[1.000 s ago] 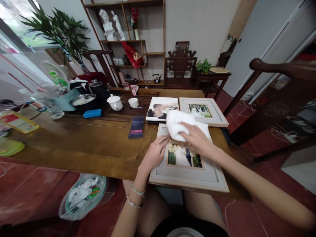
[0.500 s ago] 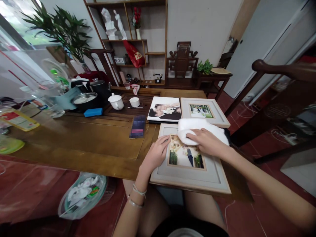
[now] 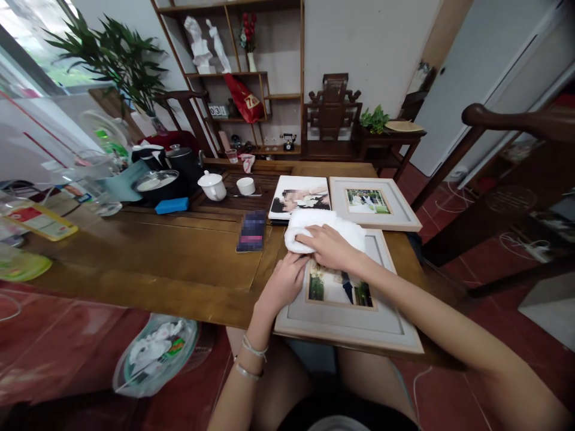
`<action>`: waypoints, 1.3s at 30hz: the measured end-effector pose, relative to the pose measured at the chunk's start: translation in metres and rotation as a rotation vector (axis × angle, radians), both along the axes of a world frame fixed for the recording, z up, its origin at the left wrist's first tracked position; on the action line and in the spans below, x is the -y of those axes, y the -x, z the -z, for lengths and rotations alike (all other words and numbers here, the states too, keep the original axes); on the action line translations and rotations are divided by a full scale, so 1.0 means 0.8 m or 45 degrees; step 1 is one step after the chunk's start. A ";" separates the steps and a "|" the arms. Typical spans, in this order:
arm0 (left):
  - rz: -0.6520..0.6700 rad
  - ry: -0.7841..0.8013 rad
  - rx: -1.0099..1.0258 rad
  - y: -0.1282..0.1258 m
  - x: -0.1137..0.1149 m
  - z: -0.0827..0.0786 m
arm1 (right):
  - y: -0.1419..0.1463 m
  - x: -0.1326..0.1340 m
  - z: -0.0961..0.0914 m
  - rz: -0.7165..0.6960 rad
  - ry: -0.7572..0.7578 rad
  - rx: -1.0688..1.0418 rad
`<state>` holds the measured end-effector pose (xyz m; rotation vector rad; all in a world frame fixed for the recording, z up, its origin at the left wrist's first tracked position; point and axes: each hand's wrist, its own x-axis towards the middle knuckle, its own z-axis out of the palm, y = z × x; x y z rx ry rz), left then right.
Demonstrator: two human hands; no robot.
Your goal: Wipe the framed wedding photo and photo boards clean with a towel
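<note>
A pale picture frame (image 3: 350,326) with a photo lies flat at the table's near right edge, partly overhanging it. My right hand (image 3: 330,248) presses a white cloth (image 3: 323,227) onto the frame's upper left corner, fingers closed over the cloth. My left hand (image 3: 285,284) rests on the frame's left border with its fingers flat, holding the frame steady. The cloth and my right hand hide the top of the photo.
Behind lie a second framed photo (image 3: 375,203), a photo album (image 3: 300,197) and a phone (image 3: 251,230). A tea tray with a teapot (image 3: 212,187), cup and kettles sits at the back left. A bin with a plastic liner (image 3: 155,353) stands under the wooden table (image 3: 148,257).
My right hand has swept the cloth from the frame's upper right across to its upper left corner. The left hand has stayed on the frame's left border.
</note>
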<state>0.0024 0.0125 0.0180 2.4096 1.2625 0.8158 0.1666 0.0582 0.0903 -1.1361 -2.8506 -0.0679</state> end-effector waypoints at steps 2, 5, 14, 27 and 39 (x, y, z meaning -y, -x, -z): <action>0.003 0.000 0.009 0.000 0.001 -0.001 | -0.004 0.004 0.005 0.020 -0.004 0.004; 0.025 -0.015 0.029 0.001 0.000 0.001 | -0.044 0.016 0.011 0.081 -0.039 0.031; 0.022 0.001 0.051 0.001 -0.002 0.007 | -0.133 0.083 0.023 0.181 -0.011 0.140; 0.006 0.069 0.035 0.000 0.000 0.000 | -0.130 0.089 0.035 0.275 -0.147 -0.070; 0.004 0.054 0.062 -0.001 0.000 0.002 | -0.105 0.073 0.039 0.205 -0.155 0.044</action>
